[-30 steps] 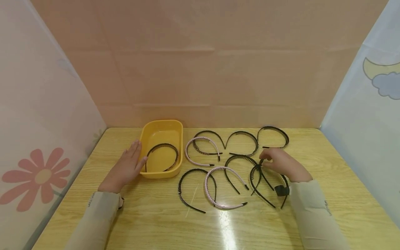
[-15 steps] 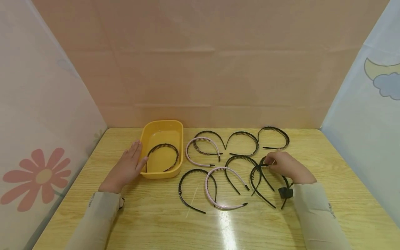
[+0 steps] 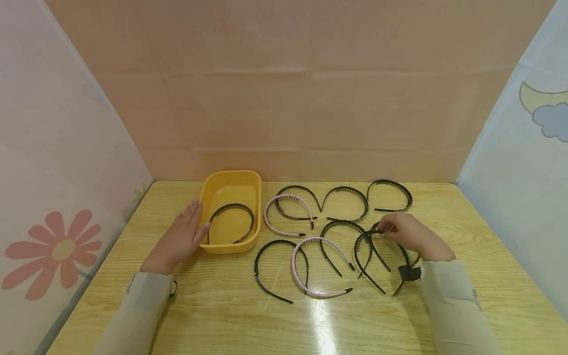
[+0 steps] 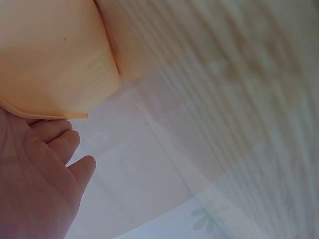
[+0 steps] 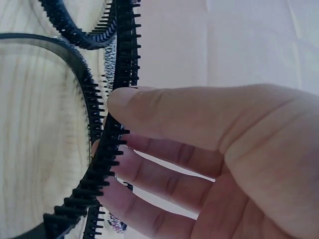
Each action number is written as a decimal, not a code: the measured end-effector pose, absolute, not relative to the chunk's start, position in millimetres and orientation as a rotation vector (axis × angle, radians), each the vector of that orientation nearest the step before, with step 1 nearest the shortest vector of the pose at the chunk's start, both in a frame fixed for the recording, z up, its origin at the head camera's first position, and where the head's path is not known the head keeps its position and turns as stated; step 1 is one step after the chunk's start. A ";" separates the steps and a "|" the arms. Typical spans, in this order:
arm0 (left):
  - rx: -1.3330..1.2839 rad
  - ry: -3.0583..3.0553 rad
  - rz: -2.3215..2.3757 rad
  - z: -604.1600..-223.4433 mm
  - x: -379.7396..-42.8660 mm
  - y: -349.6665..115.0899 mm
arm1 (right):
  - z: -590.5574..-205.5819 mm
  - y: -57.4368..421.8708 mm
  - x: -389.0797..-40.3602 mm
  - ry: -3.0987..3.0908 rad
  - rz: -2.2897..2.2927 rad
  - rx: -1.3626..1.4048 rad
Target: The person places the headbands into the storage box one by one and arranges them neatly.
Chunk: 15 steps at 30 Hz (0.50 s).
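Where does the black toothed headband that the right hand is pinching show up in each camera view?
Head: black toothed headband lies right of centre on the wooden table, its top under the right hand.
Left wrist: not in it.
Right wrist: it runs down the left half, pinched by the thumb.
Shared landmark: the right hand.

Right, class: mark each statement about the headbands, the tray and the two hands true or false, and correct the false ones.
1. The right hand pinches a black toothed headband. True.
2. The yellow tray holds two headbands. False: one black headband lies in it.
3. The left hand rests flat against the tray's side. True.
4. All headbands on the table are black. False: two are pink, one being this pink headband.
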State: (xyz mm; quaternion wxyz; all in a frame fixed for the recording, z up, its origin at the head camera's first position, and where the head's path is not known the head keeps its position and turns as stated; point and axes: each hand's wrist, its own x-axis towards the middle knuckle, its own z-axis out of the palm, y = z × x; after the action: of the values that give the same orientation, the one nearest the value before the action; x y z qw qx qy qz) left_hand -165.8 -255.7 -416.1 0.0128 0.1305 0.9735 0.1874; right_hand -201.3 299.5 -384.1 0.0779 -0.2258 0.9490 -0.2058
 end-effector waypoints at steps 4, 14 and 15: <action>0.417 3.044 0.577 -416.8 -166.2 -255.7 | -380.2 298.8 -200.7 2.844 -0.626 -0.653; 0.424 3.043 0.569 -417.0 -167.0 -255.7 | -375.5 292.1 -202.4 2.897 -0.683 -0.674; 0.424 3.044 0.572 -416.9 -167.0 -255.7 | -375.2 290.9 -202.6 2.904 -0.694 -0.677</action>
State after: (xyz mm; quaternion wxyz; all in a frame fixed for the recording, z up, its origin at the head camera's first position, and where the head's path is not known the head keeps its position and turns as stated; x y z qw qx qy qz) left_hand -167.0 -255.7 -416.9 0.0078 0.1357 0.9737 0.1830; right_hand -202.6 290.9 -375.2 0.0400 -0.2210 0.9478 -0.2264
